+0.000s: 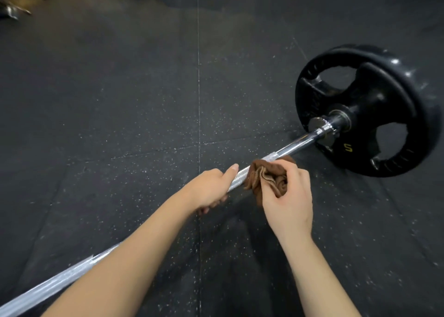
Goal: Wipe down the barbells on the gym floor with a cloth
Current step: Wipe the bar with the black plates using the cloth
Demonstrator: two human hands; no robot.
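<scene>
Standing over this, I'd call it about midway on this bar. The speckled rubber floor (pixel 108 105) fills everything, and the one barbell (pixel 295 145) I can see lies across it, running from bottom left up to the right. The black weight plate (pixel 374 95) on the far end rests on the mat. The left hand (pixel 211 189) grips the knurled shaft, fingers curled under and thumb laid along the top. Just beside it, the right hand (pixel 288 204) has its fingers curled round a bunched brown cloth (pixel 266 178), pressing it onto the bar between the left hand and the plate. Can't tell from the shine which stretch is clean. My guess: the smooth run up to the collar (pixel 322 124) is left, plus the long length down left. The left hand itself covers a patch and will need shifting. Something shiny (pixel 12 10) far off top left is too blurry to name. No other barbells in view.
</scene>
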